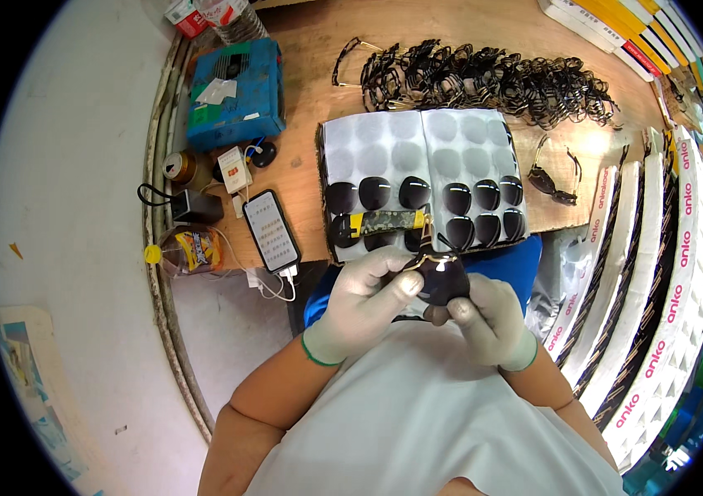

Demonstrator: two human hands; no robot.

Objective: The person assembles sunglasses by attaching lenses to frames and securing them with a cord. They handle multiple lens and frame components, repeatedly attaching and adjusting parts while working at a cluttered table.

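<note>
While both hands work close together just past the near edge of the tray, a pair of dark sunglasses (446, 283) with a gold-coloured bridge sits between them, above the person's lap. The left hand (370, 295), in a pale glove with a green cuff, has its thumb and fingers pinched on the left side of the sunglasses. The right hand (486, 321), gloved alike, grips the lower right edge with thumb and fingers; its farther fingertips are partly hidden.

Just beyond lies the lens tray (431, 132), covered by 2 pale sheets with round marks. Across its middle runs a row of 6 dark lenses (414, 192), 3 on each sheet. Nearer the person, 3 more lie on the right sheet, while on the left sheet a yellow, black and camouflage-patterned tool (386, 221) partly covers others.

Beyond the tray, a long heap of dark frames (492, 80) stretches across the wooden table (318, 41). To the tray's right, 1 separate pair of glasses (553, 183) rests with its temples raised. To its left lie a lit phone (271, 231) with a white cable plugged in and, farther back, a blue box (236, 107).
</note>
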